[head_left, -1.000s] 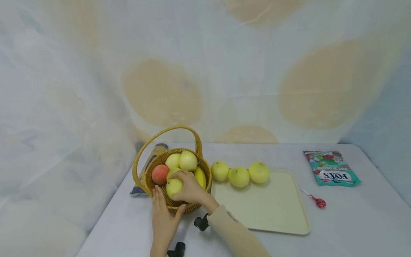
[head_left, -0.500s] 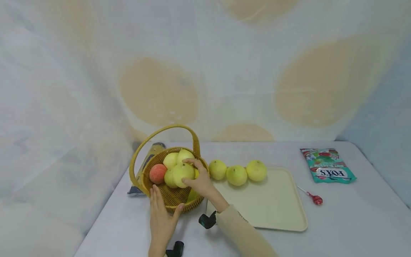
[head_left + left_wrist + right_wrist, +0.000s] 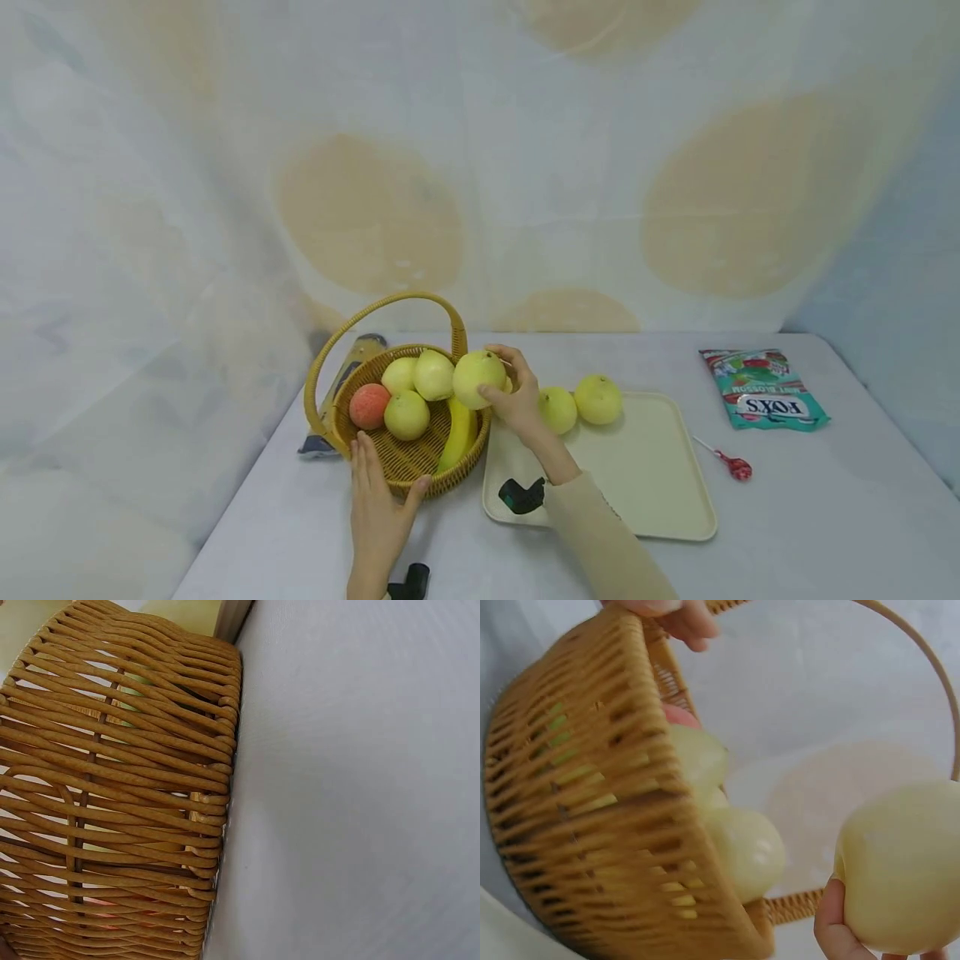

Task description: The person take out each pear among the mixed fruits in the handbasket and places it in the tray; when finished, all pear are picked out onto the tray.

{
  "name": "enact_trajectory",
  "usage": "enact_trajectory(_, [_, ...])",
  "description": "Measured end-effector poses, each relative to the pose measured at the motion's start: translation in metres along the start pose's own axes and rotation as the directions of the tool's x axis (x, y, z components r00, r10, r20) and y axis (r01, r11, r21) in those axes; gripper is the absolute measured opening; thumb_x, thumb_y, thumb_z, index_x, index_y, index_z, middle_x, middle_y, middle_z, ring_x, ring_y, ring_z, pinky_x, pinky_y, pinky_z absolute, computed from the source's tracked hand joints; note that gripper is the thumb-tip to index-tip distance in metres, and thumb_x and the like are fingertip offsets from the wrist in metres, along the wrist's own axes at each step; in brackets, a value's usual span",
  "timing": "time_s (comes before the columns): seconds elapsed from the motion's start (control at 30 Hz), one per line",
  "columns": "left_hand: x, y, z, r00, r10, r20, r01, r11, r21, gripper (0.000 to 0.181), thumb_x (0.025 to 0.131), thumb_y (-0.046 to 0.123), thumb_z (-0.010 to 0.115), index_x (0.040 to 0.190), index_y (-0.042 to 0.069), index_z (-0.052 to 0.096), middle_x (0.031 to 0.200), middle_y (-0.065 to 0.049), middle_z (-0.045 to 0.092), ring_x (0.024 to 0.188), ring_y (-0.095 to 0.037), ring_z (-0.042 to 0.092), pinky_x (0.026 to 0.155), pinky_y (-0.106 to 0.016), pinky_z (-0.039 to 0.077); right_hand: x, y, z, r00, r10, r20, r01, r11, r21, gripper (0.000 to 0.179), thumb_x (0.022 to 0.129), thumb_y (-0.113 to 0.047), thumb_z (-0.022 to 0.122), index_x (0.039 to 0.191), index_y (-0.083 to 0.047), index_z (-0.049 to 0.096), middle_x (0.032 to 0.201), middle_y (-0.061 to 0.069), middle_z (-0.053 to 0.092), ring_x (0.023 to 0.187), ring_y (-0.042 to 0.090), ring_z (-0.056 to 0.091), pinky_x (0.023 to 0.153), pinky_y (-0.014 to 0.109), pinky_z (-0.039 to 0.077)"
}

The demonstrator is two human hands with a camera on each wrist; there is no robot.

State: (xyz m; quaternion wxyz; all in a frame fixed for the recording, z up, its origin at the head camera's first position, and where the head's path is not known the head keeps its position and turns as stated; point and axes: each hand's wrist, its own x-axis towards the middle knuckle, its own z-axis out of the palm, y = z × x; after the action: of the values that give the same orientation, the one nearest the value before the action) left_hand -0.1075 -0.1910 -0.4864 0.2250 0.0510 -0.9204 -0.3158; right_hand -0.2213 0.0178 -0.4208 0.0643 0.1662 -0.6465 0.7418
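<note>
My right hand (image 3: pixel 521 408) holds a yellow-green apple (image 3: pixel 476 379) by its sides, over the right rim of the wicker basket (image 3: pixel 405 462). The same pale apple (image 3: pixel 900 862) fills the lower right of the right wrist view, thumb and fingertips against it. On the basket's near left rim rests my left hand (image 3: pixel 378 517), fingers straight and thumb spread. Inside lie a red peach (image 3: pixel 369 407), a banana (image 3: pixel 456 437) and three yellow-green apples, one of them the front apple (image 3: pixel 407 415). The left wrist view shows only the woven basket wall (image 3: pixel 120 772) and white tablecloth.
A cream tray (image 3: pixel 637 483) stands right of the basket. At its back edge sit two apples (image 3: pixel 598 400); another is mostly hidden behind my right hand. Farther right are a lollipop (image 3: pixel 735 467) and a Fox's candy bag (image 3: pixel 765 392). A packet (image 3: pixel 318 446) lies behind the basket.
My right hand has lifted the apple from the front of the basket and carried it right, to above the right rim. The banana is uncovered. My left hand stays on the rim.
</note>
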Motion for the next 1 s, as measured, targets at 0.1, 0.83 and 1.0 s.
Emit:
enact_trajectory(0.1, [0.0,0.0,0.0,1.0,-0.006,0.006,0.006,1.0,0.002,0.11,0.082,0.046,0.073,0.155,0.002,0.003,0.159,-0.029,0.012,0.148,-0.045,0.011,0.117,-0.059,0.019,0.001,-0.003,-0.012,0.999,-0.002,-0.042,0.003,1.0,0.024,0.057,0.078,0.006,0.06,0.133,-0.001,0.047,0.139,0.016,0.043,0.126,0.032,0.045,0.084,0.025,0.051])
enact_trajectory(0.83, [0.0,-0.003,-0.001,1.0,-0.005,0.005,0.005,1.0,-0.005,0.111,0.081,0.044,0.075,0.156,0.003,0.003,0.16,-0.028,0.011,0.149,-0.044,0.009,0.118,-0.059,0.017,-0.007,-0.029,-0.121,0.93,0.111,-0.351,-0.06,0.986,0.154,0.053,0.093,0.007,0.047,0.137,-0.022,0.041,0.132,-0.011,0.04,0.115,0.016,0.047,0.074,0.018,0.053])
enact_trajectory(1.0, [0.001,-0.003,0.0,1.0,-0.01,0.014,0.01,1.0,-0.001,0.11,0.082,0.046,0.073,0.156,0.003,0.003,0.16,-0.028,0.011,0.149,-0.043,0.009,0.119,-0.057,0.016,-0.018,-0.021,-0.141,0.91,0.088,-0.405,-0.032,0.989,0.142,0.055,0.093,0.008,0.048,0.142,-0.013,0.037,0.131,-0.009,0.042,0.113,0.013,0.049,0.074,0.016,0.054])
